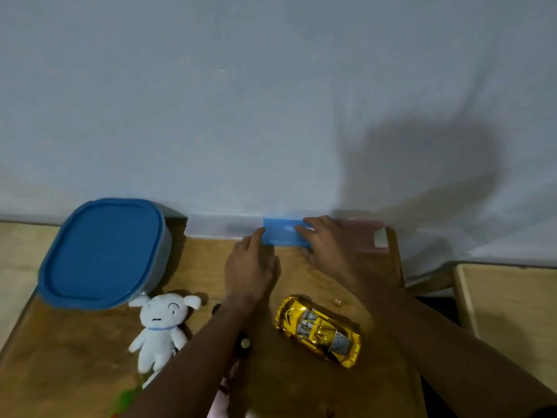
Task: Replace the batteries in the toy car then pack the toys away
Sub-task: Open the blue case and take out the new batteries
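A gold toy car (318,330) lies on the wooden table (75,357), near and between my forearms. At the back edge, against the wall, stands a small blue box (281,235). My right hand (327,247) holds its right end, fingers over the top and thumb at its front edge. My left hand (251,265) touches the box's left end with an outstretched finger. A white plush dog (161,325) lies left of my left forearm. A large tub with a blue lid (104,251) sits at the back left, closed.
A clear box (221,226) and a pink box (369,236) flank the blue one along the wall. Small dark and pink toys (244,346) lie partly hidden under my left forearm. A second wooden surface (512,312) stands at the right, across a gap.
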A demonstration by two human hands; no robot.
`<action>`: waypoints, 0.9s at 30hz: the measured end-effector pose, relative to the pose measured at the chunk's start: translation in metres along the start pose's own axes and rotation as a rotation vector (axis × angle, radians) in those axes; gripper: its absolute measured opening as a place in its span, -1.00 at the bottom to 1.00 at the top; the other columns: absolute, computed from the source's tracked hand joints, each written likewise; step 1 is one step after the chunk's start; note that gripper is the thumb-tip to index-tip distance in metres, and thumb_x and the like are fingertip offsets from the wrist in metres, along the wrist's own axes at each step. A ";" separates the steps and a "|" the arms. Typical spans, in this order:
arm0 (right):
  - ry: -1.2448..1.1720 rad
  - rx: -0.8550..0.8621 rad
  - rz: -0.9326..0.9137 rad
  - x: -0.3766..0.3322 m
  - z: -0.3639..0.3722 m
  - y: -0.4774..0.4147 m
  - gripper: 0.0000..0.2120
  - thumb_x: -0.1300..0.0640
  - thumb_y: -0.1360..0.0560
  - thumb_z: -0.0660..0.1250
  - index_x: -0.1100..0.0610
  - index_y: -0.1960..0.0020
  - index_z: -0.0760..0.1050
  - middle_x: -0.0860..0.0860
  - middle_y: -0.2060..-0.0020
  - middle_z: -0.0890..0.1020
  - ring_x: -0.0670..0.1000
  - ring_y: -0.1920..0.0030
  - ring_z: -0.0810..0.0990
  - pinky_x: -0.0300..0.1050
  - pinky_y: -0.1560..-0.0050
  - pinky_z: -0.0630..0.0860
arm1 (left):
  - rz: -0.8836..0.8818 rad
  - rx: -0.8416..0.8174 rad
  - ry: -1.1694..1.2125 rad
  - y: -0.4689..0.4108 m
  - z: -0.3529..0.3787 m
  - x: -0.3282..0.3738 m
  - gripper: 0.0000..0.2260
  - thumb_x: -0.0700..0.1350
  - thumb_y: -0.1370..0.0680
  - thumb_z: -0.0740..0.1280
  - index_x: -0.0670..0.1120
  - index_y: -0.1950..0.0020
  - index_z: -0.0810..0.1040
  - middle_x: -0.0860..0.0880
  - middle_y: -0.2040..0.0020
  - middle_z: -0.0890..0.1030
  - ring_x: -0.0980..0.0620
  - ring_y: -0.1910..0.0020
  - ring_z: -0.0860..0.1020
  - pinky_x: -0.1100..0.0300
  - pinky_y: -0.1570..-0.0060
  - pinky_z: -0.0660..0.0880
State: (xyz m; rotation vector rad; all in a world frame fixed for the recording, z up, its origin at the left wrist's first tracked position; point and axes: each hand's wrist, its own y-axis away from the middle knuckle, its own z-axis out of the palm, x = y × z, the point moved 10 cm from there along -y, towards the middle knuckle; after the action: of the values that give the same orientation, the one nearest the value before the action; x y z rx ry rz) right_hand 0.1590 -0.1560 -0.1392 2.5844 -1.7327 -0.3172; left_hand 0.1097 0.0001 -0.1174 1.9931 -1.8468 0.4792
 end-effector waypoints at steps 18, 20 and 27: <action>0.106 -0.087 -0.066 -0.020 0.004 0.002 -0.47 0.08 -0.52 0.32 0.12 -0.47 0.38 0.14 -0.37 0.45 0.17 -0.33 0.42 0.03 -0.17 0.49 | -0.213 0.054 0.258 -0.011 0.019 -0.027 -0.37 -0.14 -0.44 0.56 -0.04 -0.41 0.31 -0.12 -0.09 0.71 -0.03 -0.03 0.68 0.14 0.03 0.61; 0.123 -0.104 -0.059 -0.022 0.002 -0.001 -0.48 0.07 -0.53 0.30 0.14 -0.47 0.36 0.14 -0.37 0.45 0.17 -0.32 0.44 0.01 -0.15 0.50 | -0.209 0.057 0.262 -0.013 0.017 -0.027 -0.40 -0.14 -0.43 0.57 -0.06 -0.35 0.32 -0.11 -0.05 0.72 -0.03 0.01 0.69 0.19 0.11 0.58; -0.034 -0.090 -0.089 -0.016 -0.019 0.000 -0.64 -0.01 -0.51 0.25 0.04 -0.28 0.52 0.01 -0.15 0.62 0.06 -0.04 0.58 -0.07 0.03 0.50 | -0.157 0.076 0.283 -0.008 0.018 -0.024 -0.54 -0.14 -0.45 0.54 -0.01 -0.11 0.28 -0.13 -0.11 0.70 -0.05 -0.03 0.69 0.07 0.11 0.67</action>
State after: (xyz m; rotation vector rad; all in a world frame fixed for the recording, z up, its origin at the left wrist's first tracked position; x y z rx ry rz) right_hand 0.1563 -0.1428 -0.1180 2.6116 -1.5767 -0.4330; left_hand 0.1159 0.0126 -0.1458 1.9814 -1.5102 0.7504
